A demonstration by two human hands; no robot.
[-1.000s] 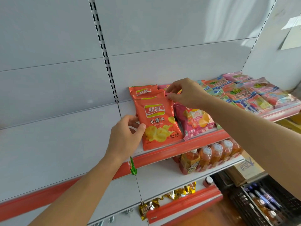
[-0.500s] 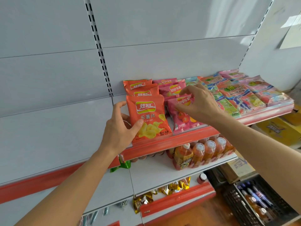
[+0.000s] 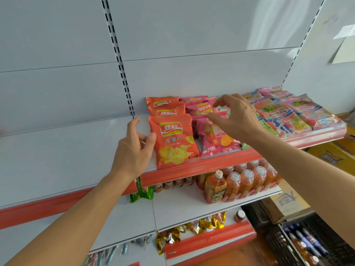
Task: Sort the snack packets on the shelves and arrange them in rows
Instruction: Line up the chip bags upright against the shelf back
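On the top shelf (image 3: 192,167) an orange chip packet (image 3: 173,140) lies at the front, with two more orange packets (image 3: 166,110) in a row behind it. My left hand (image 3: 134,150) rests against the front packet's left edge, thumb touching it, fingers relaxed. To the right lies a row of pink chip packets (image 3: 215,141). My right hand (image 3: 236,118) hovers just above the pink row with fingers spread and holds nothing. Further right lie green, orange and pink flat snack packs (image 3: 282,118).
Below the top shelf stand orange drink bottles (image 3: 238,183) and a green pouch (image 3: 141,191). The lowest shelf holds gold wrapped snacks (image 3: 192,227). A black crate of bottles (image 3: 307,244) and cardboard boxes (image 3: 288,204) sit at the lower right. The shelf left of the upright is bare.
My right hand has let go of the front pink packet and lifted above it, fingers spread. My left hand has stayed at the orange packet's left edge.
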